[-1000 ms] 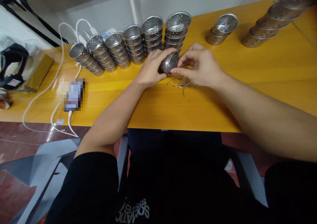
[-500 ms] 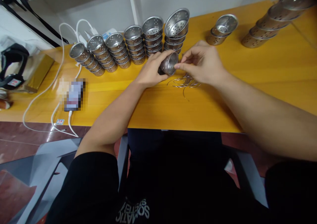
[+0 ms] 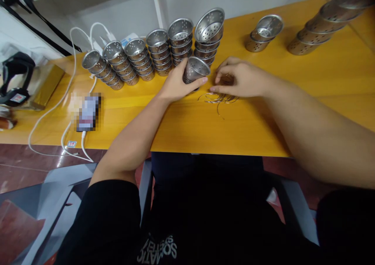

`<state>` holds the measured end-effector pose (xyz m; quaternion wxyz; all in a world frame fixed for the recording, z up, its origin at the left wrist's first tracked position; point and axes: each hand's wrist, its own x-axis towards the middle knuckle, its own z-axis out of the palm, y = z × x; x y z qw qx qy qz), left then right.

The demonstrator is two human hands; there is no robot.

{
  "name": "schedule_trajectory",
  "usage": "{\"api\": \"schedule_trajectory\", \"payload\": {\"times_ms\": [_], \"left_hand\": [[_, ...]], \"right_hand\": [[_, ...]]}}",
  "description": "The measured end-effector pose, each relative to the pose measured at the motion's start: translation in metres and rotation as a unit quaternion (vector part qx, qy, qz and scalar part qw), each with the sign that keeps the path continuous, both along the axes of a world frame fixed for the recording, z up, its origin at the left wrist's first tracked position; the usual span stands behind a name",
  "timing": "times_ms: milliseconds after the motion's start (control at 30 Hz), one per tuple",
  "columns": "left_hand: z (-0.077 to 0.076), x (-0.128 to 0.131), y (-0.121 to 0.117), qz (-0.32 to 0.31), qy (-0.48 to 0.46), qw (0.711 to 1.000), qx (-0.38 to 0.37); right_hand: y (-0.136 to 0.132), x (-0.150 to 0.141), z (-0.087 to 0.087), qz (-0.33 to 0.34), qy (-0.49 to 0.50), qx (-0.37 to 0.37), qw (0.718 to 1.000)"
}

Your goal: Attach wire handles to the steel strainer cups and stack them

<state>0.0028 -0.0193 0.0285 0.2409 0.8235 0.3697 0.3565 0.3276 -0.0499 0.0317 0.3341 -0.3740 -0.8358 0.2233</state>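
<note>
My left hand (image 3: 176, 86) is wrapped around a small perforated metal cup (image 3: 194, 70), held just above the yellow table (image 3: 187, 128) with its mouth up and to the right. My right hand (image 3: 240, 78) rests low over a loose pile of thin wire rings (image 3: 218, 99), fingertips pinched down at them; whether a ring is between the fingers I cannot make out. Directly behind the cup stand several stacks of the same perforated cups (image 3: 158, 54), the rightmost stack's top cup (image 3: 209, 24) tilted.
More cup stacks lie at the far right (image 3: 318, 28) and a short pair (image 3: 263, 34) behind my right hand. A phone (image 3: 87, 112) with white cables (image 3: 67, 85) lies at the left, near a gold box (image 3: 47, 85) and a black device (image 3: 14, 77).
My left hand turned the cup from lying sideways to mouth-up and moved it slightly back. My right hand left the cup's rim and dropped to the wire rings on the table.
</note>
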Motion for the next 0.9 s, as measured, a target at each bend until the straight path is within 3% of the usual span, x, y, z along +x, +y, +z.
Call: {"api": "schedule_trajectory", "payload": {"times_ms": [167,367,467,633,767,900], "left_hand": [[-0.001,0.001,-0.001,-0.010,-0.020,1.000,-0.002],[-0.002,0.004,-0.005,-0.050,0.006,0.999,-0.008],[0.001,0.003,-0.006,-0.059,-0.002,0.998,-0.006],[0.015,0.003,-0.010,-0.023,-0.066,0.997,-0.036],[0.020,0.005,-0.016,0.006,-0.124,0.991,-0.059],[0.005,0.004,-0.008,-0.014,-0.135,0.985,-0.103]], "right_hand": [[-0.017,-0.011,0.021,-0.055,0.043,-0.010,0.998],[-0.037,-0.031,0.034,0.010,0.073,0.043,0.996],[-0.042,-0.031,0.038,-0.035,0.033,0.026,0.999],[-0.025,-0.003,0.036,-0.208,-0.086,0.082,0.971],[-0.002,0.013,0.025,-0.235,-0.119,0.074,0.962],[0.010,0.013,0.019,-0.249,-0.150,0.055,0.955]]}}
